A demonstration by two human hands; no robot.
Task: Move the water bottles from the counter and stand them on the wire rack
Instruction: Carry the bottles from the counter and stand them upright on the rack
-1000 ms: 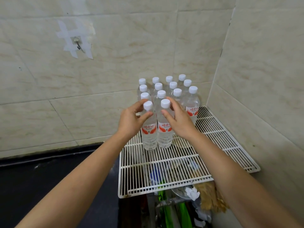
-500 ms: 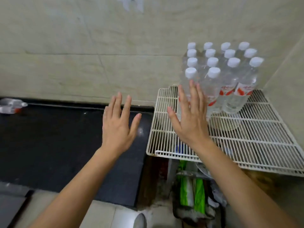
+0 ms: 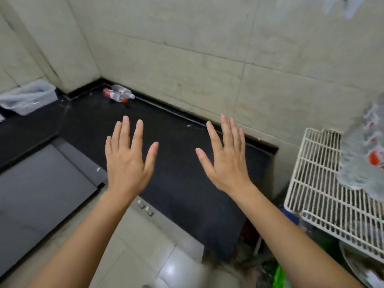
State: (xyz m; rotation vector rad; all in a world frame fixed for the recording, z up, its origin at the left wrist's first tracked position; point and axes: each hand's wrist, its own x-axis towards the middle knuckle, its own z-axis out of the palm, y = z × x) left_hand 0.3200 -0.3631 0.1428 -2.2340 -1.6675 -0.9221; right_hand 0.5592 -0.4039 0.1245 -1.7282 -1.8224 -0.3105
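Note:
Two clear water bottles [image 3: 118, 94] with red labels lie on their sides at the far back of the black counter [image 3: 182, 183], against the tiled wall. My left hand [image 3: 127, 156] and my right hand [image 3: 225, 156] hover over the middle of the counter, palms down, fingers straight and spread, holding nothing. At the right edge stands the white wire rack [image 3: 318, 183]. A blurred group of bottles [image 3: 365, 159] with red labels stands on it.
A crumpled clear plastic bag [image 3: 27, 96] lies at the far left of the counter. A grey sunken surface [image 3: 41, 188] sits at the left. Pale floor tiles [image 3: 158, 250] lie below the counter's front edge. Green clutter [image 3: 280, 275] sits under the rack.
Both hands let go of the two bottles on the rack, opened, and swung left over the counter. The view turned left, bringing the lying bottles into sight.

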